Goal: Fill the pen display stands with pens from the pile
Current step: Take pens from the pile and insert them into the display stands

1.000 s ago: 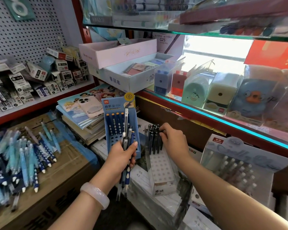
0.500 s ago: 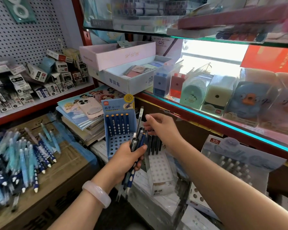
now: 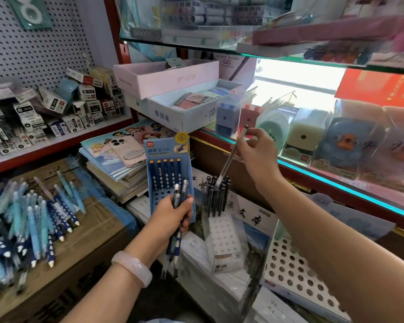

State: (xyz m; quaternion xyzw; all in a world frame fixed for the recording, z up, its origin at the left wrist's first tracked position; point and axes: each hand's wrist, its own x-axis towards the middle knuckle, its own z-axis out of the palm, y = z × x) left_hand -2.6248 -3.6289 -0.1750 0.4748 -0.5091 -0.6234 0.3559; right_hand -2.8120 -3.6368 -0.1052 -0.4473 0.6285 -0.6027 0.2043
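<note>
My left hand [image 3: 172, 214] grips a small bunch of pens [image 3: 177, 229] in front of the blue display stand [image 3: 167, 150], which holds a row of dark blue pens at its back. My right hand [image 3: 258, 152] pinches one black pen [image 3: 229, 160] near its top, tilted, with its lower tip among the black pens [image 3: 216, 194] standing in the white display stand [image 3: 223, 238]. A pile of blue pens [image 3: 28, 220] lies on the cardboard box at the left. Another white stand [image 3: 294, 269] with open holes sits under my right forearm.
A stack of notebooks with a pink phone [image 3: 126, 148] lies behind the blue stand. Boxed sharpeners [image 3: 303, 136] line the lit glass shelf on the right. Small refill boxes [image 3: 56, 106] crowd the left shelf under the pegboard. Glass shelf [image 3: 219, 46] overhangs above.
My right hand pulled one black pen from the bunch in my left hand and carried it right, over the white stand, lowering its tip among the black pens. The left hand stayed.
</note>
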